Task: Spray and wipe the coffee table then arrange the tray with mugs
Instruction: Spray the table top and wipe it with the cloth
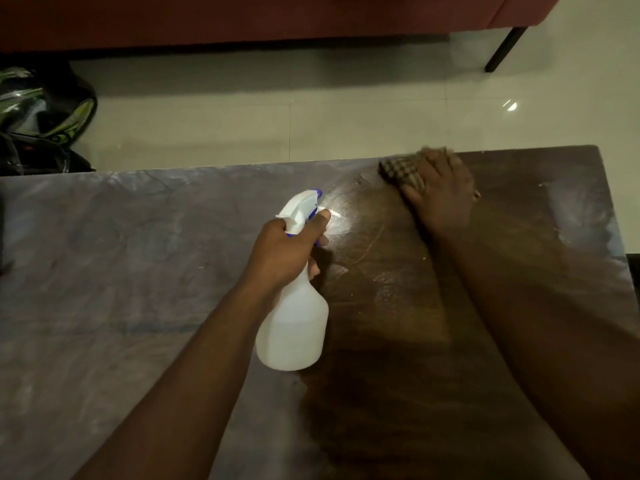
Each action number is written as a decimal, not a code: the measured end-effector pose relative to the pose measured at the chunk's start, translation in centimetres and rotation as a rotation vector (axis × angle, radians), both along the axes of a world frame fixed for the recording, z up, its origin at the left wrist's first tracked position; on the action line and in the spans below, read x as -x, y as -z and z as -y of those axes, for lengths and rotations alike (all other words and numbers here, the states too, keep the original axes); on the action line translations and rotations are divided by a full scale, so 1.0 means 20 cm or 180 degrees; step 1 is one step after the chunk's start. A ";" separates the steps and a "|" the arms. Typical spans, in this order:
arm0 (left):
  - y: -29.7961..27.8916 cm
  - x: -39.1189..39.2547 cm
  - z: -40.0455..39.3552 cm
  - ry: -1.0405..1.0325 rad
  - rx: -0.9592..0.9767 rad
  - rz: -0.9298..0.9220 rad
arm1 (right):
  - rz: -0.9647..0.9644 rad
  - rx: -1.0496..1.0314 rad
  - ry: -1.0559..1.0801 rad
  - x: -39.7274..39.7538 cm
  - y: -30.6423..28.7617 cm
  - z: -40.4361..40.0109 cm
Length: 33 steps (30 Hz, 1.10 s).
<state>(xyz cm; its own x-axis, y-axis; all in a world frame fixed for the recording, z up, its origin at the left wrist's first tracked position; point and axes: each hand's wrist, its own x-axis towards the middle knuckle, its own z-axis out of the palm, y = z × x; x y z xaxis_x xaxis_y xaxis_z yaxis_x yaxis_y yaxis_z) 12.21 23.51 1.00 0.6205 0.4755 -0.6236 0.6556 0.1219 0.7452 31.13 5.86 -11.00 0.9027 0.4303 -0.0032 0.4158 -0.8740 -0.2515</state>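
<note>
Head view, left hand (pixel 287 252) gripping spray bottle (pixel 294 327), right hand (pixel 441 192) pressing cloth (pixel 398 169)

Home living room, sofa (pixel 242 19), coffee table (pixel 104 271)

Two arms show above the coffee table (pixel 138 271), and both are bare all the way from the table's near edge to the hands. No cloth covers the wrists or the forearms. The left hand (pixel 287 251) is sharp and clear, with a short, rounded thumbnail. The right hand (pixel 443 195), near the table's far edge, looks blurry. A tiny bright speck sits at its outer side, too small to tell what it is.
</note>
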 end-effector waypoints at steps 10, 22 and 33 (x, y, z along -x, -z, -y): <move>-0.02 0.16 0.03 -0.0606 -0.0403 0.0141 | -0.0079 -0.0435 -0.2493 0.66 0.04 -0.42; -0.01 0.41 -0.15 -0.0895 -0.0413 0.0142 | 0.0043 -0.0453 -0.1213 0.69 0.03 -0.80; -0.04 0.91 -0.14 -0.0060 -0.0352 -0.0004 | 0.0034 -0.0109 -0.0312 1.06 -0.01 -0.34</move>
<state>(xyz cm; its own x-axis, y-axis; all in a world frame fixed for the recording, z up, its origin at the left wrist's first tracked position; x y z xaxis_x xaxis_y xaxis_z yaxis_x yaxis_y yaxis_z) -6.06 26.38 1.82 0.6101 0.5530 -0.5674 0.6548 0.0512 0.7540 9.88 12.70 -10.77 0.8561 0.5162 0.0225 0.5017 -0.8200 -0.2756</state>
